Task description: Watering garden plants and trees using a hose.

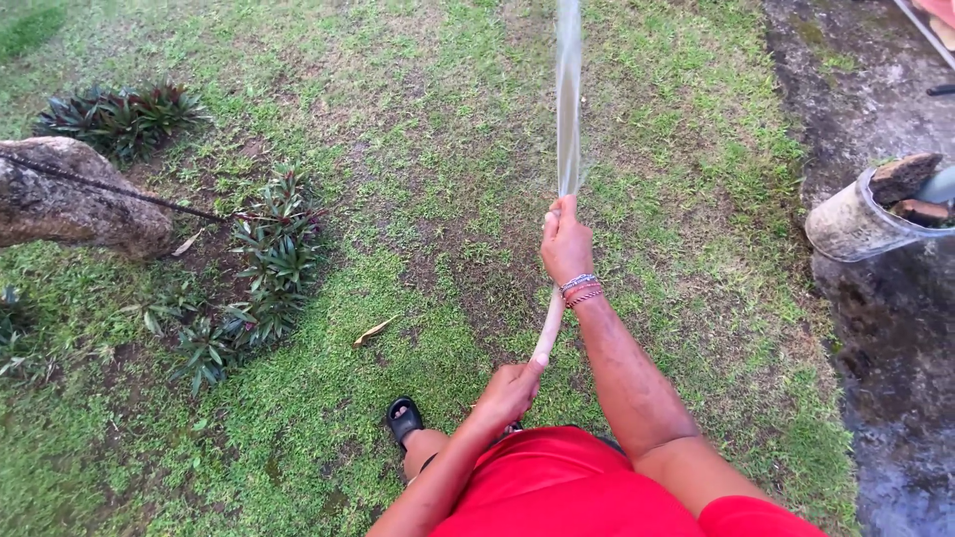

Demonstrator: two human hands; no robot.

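Hose: pale hose (548, 328) held out in front of the body, over the grass, its visible run spanning the gap between the two hands.
Position in grip: the far end sits inside the right hand (565, 242); the nearer part passes into the left hand (509, 390), low and close to the red shorts (557, 487).
Axis: long axis runs away from the person, nearly straight up the frame, leaning slightly right toward the far end.
Pointing: outlet faces forward, away from the body; a narrow stream of water (568, 94) leaves the right hand and carries on along the same line to the top edge.
Right hand: fingers curled shut around the hose end, thumb uppermost; beaded bracelets (580, 288) on the wrist.
Left hand: closed around the hose, fist tight, knuckles up.
Ground: patchy lawn (438, 149) under the hose.
Foot: black sandal (403, 418) just left of the left hand.
Left side: low spiky plants (274, 259), a large rock (70, 204), a dry yellow leaf (373, 331).
Right side: wet dark ground (895, 348) and a tipped grey bucket (856, 224), well apart from the hose.
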